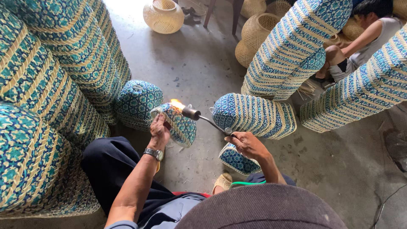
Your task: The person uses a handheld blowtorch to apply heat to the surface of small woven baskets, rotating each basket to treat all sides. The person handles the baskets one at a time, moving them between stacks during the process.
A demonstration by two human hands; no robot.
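Left hand (160,131) closed around a small blue-and-straw woven basket (177,123), held up over the floor (195,68) between the knees. Right hand (248,144) wrapped round the grip of a gas torch (203,118), long axis running up and left from that hand, flame (177,104) touching the basket's upper rim. Basket thus just left of the torch tip, nearer the left hand. Another small basket (237,160) below the right wrist. Tall stacks of baskets (51,85) on both sides; another person (364,38) seated beyond.
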